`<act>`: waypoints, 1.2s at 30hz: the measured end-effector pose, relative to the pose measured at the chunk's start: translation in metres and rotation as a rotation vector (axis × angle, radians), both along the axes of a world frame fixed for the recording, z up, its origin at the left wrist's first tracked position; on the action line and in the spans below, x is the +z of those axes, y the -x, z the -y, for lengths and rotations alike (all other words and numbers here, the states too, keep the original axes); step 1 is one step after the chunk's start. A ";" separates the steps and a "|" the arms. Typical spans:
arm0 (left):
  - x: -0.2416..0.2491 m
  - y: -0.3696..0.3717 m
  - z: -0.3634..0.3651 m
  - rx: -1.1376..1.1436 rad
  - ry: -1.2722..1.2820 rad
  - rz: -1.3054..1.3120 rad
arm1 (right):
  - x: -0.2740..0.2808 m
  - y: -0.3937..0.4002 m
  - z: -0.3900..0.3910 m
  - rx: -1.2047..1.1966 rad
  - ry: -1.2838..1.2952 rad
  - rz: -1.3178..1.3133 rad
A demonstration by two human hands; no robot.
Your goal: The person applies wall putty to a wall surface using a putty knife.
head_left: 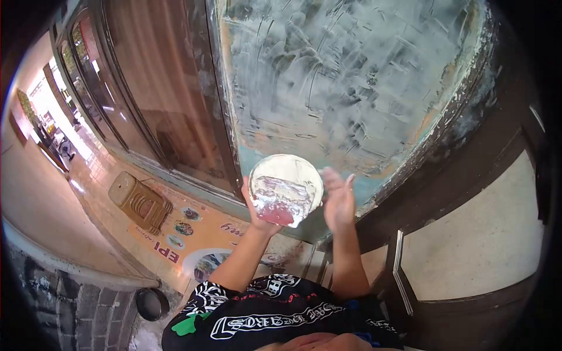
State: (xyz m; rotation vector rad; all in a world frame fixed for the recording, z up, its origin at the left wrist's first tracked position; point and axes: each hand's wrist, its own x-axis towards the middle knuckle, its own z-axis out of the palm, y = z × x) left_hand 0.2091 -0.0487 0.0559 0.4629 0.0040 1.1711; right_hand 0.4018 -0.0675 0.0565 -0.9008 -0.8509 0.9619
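A round tub of white putty [287, 165] is in my left hand [256, 215], whose fingers wrap its left side and underside. Across the top of the tub lies a putty-smeared scraper [280, 214] with a dull red part toward me. Just to the right of the tub, my right hand [339, 202] is open, fingers apart and whitened at the tips. Beyond both hands stands a wall panel [345, 82] covered with uneven grey-white smears over a blue-green surface.
Stacked brown plastic stools [140, 202] stand at left on a printed orange banner [196, 225] spread over the floor. A dark round pan [152, 304] sits at lower left by a brick-patterned surface [88, 310]. Dark-framed glass [170, 88] borders the panel; brown woodwork [456, 181] is at right.
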 end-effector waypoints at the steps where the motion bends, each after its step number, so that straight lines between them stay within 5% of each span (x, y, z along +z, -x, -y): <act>1: 0.006 -0.004 0.006 0.038 0.070 -0.010 | -0.002 0.012 -0.001 0.216 0.055 -0.289; 3: -0.002 -0.010 0.007 0.043 0.076 -0.053 | -0.015 0.023 -0.004 0.548 0.045 -0.610; 10: -0.015 -0.020 0.004 0.362 0.169 -0.419 | -0.004 0.031 0.003 0.362 0.163 -0.764; 16: -0.014 -0.008 -0.004 0.740 -0.118 -1.132 | -0.026 0.028 -0.001 0.370 0.021 -0.897; 18: -0.014 -0.005 -0.009 0.723 -0.088 -1.086 | -0.035 0.027 -0.004 0.525 -0.121 -1.051; 22: -0.014 0.017 -0.018 0.679 -0.358 -1.193 | -0.035 0.030 -0.003 0.453 -0.079 -1.028; 25: -0.017 0.027 -0.027 0.387 -0.381 -1.243 | -0.046 0.025 -0.007 0.538 -0.108 -1.187; 29: 0.014 0.032 -0.027 0.652 -0.548 -1.473 | -0.005 0.033 0.003 0.676 -0.080 -1.040; 33: 0.083 0.053 -0.007 0.766 -0.636 -1.357 | 0.022 0.030 -0.008 0.716 -0.211 -0.884; 34: 0.099 0.055 0.001 0.794 -0.910 -1.415 | 0.023 0.029 -0.013 0.717 -0.209 -0.883; 35: 0.113 0.057 0.007 0.818 -1.190 -1.458 | 0.022 0.028 -0.019 0.708 -0.223 -1.063; 36: 0.124 0.057 0.013 0.824 -1.190 -1.458 | 0.023 0.028 -0.025 0.699 -0.235 -1.243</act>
